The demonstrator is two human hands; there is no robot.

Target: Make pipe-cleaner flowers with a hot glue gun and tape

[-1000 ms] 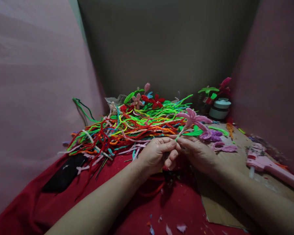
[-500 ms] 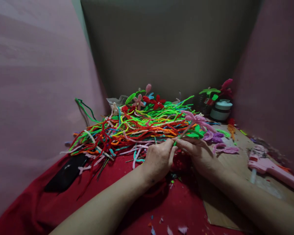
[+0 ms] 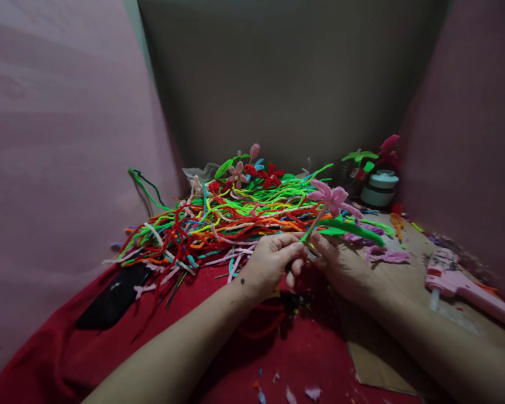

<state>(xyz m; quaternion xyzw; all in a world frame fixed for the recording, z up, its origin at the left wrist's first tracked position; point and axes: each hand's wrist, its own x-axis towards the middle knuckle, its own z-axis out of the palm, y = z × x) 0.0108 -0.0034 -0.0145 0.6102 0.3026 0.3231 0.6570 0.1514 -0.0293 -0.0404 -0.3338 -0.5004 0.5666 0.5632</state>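
Note:
A pink pipe-cleaner flower (image 3: 331, 199) leans up and to the right above my hands, with long green leaves (image 3: 353, 229) on its stem. My left hand (image 3: 275, 261) is closed, its thumb and fingers pinching the lower, green-wrapped end of the stem. My right hand (image 3: 343, 269) meets it from the other side. Its thumb and fingertips are closed at the stem just under the leaves, and one leaf reaches over the back of that hand. The fingers partly hide the stem's lower end.
A heap of coloured pipe cleaners (image 3: 235, 213) lies behind my hands, with finished flowers (image 3: 271, 175) on top. A black phone (image 3: 113, 297) rests at left on the red cloth (image 3: 151, 359). A pink glue gun (image 3: 458, 280) and a lidded jar (image 3: 379, 188) are at right.
The pink flower has turned to show its face, and its green leaves now spread out to the right. My left hand has rolled so that its curled fingers show; my right thumb has lifted.

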